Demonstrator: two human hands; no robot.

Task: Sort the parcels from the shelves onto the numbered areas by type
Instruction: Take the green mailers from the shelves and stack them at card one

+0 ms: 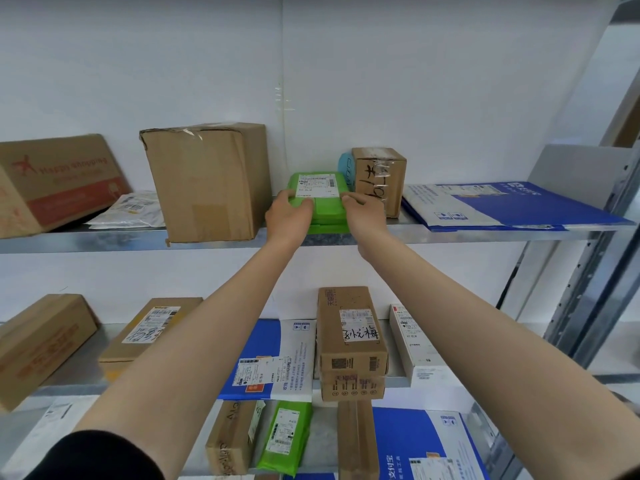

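White wall (145,57) behind galvanised metal shelves (467,237); perforated grey upright (585,292) at right; even, diffuse light.

Clearance around the green parcel (318,202) on the upper shelf (104,242).
A tall cardboard box (207,181) stands just left, a small taped box (379,180) just right; the left hand (289,213) and right hand (365,211) fill these narrow gaps, gripping the parcel's sides. Space is open above the parcel and forward over the shelf edge; a pale blue parcel (345,166) sits behind.
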